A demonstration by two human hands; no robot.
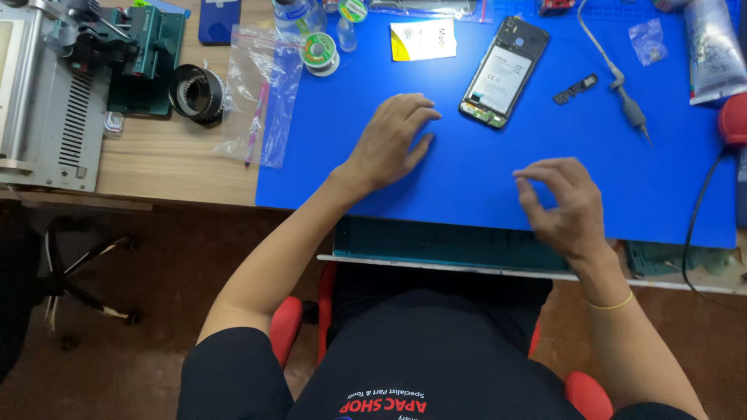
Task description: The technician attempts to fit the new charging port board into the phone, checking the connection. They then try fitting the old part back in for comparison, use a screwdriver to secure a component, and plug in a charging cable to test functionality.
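Observation:
My left hand [393, 140] rests palm down on the blue mat [467, 171], fingers spread, holding nothing. Near the mat's front edge, my right hand [564, 206] hovers with fingers curled and thumb near the fingertips; whether it pinches something tiny I cannot tell. An opened phone [504, 71] with its back cover off lies face down beyond both hands. A small black part [575, 89] lies to the right of the phone.
A grey-cabled pointed tool [632, 113] lies on the mat at right. A solder spool [320, 53], clear plastic bags [268, 101], a black ring [197, 93] and a grey machine [47, 93] sit at left. A yellow-white card [422, 39] lies at the back.

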